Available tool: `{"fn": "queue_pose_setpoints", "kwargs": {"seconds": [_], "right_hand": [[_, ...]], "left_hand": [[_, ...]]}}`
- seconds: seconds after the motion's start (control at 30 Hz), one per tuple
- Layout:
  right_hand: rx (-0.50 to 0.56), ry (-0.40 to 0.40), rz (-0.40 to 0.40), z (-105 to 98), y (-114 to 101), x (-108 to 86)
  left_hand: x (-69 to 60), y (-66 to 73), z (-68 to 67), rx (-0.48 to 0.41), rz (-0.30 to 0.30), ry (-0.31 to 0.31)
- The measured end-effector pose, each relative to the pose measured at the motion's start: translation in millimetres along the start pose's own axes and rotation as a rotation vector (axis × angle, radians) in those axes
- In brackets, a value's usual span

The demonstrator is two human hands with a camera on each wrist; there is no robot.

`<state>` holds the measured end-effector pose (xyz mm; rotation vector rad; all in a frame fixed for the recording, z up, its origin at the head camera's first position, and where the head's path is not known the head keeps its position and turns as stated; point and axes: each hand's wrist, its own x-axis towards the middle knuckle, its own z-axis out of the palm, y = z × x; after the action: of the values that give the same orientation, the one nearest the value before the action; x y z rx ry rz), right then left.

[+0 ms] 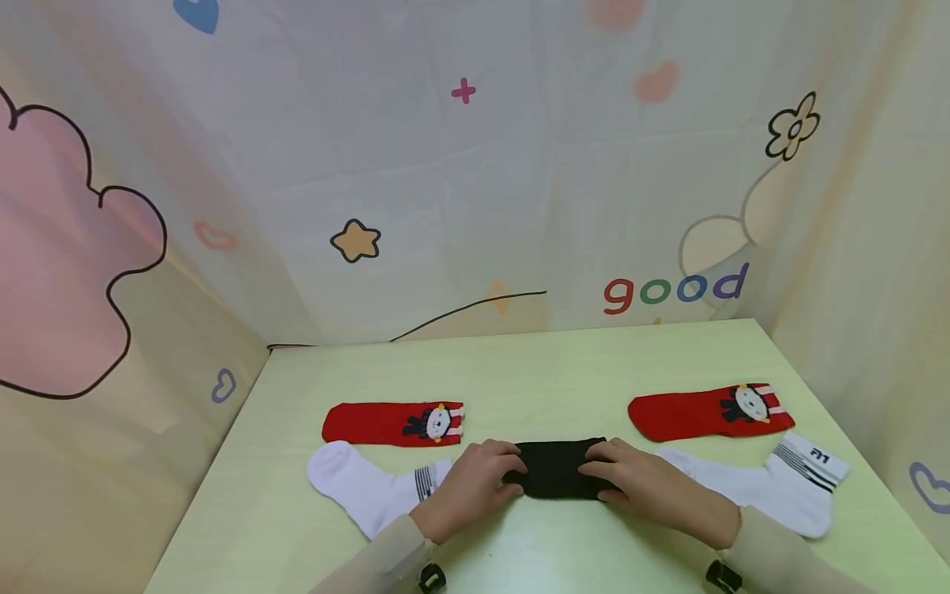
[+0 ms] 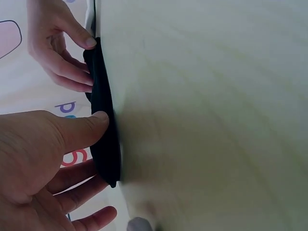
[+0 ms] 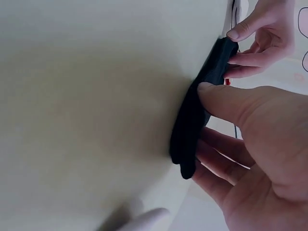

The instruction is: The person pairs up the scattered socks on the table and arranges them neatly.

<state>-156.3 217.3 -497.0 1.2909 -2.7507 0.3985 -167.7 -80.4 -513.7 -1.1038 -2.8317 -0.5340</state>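
A black sock (image 1: 557,470), lying flat as a short folded strip, is on the table between my two hands. My left hand (image 1: 478,478) grips its left end, thumb on the near edge and fingers at the far side. At the other end, my right hand (image 1: 646,483) pinches it in the same way. The left wrist view shows the black sock (image 2: 106,149) edge-on, under the left thumb. Layered edges of the black sock (image 3: 185,139) show in the right wrist view. Its far edge is partly hidden by fingers.
Red socks with a cartoon face lie at the left (image 1: 367,423) and right (image 1: 683,415). A white striped sock (image 1: 356,478) is beside my left forearm; another white sock (image 1: 787,495) lies beyond my right wrist. A printed curtain (image 1: 475,181) surrounds the pale table (image 1: 549,363).
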Motion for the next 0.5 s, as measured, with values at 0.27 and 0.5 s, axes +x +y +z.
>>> {"fn": "queue_pose_setpoints", "kwargs": {"seconds": [0.27, 0.5], "right_hand": [[-0.009, -0.113, 0.010, -11, 7, 15.1], [0.007, -0.165, 0.041, -19, 12, 28.4]], "left_hand": [[12.4, -5.4, 0.1, 0.021, 0.017, -0.016], [25.4, -9.1, -6.5, 0.011, 0.009, -0.057]]}}
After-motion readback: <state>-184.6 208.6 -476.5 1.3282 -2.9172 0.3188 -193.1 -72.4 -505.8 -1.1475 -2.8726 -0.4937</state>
